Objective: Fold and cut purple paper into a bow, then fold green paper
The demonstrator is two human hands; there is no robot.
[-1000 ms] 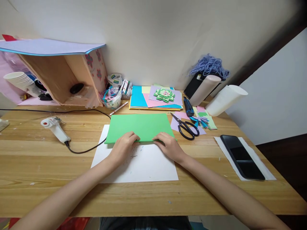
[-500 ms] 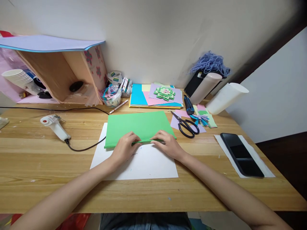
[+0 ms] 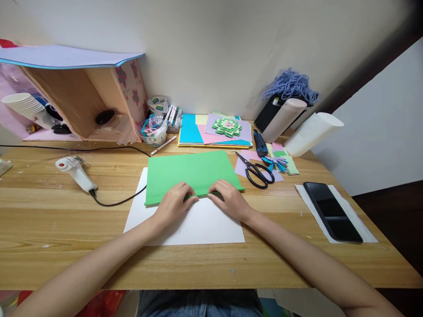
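Note:
A green paper sheet (image 3: 191, 169) lies over a white sheet (image 3: 205, 224) in the middle of the wooden table. Its near edge is folded or rolled into a narrow strip. My left hand (image 3: 175, 202) pinches that edge left of its middle, thumb below and fingers above. Close by on the right, my right hand (image 3: 229, 200) pinches the same edge in the same way. A short stretch of the strip shows between the two hands. Black scissors (image 3: 256, 169) lie just right of the green sheet, on pale purple paper scraps.
A glue gun (image 3: 77, 174) with a black cable lies at left. Behind are a cardboard shelf (image 3: 130, 97), a tub of scraps (image 3: 153, 134), coloured papers (image 3: 191, 132), and a cutter (image 3: 260, 143). At right are a paper roll (image 3: 312, 134) and a phone (image 3: 332, 211).
The hands remain at the near edge of the green sheet, with the fingers shifted slightly along it. The whole view has moved up a little.

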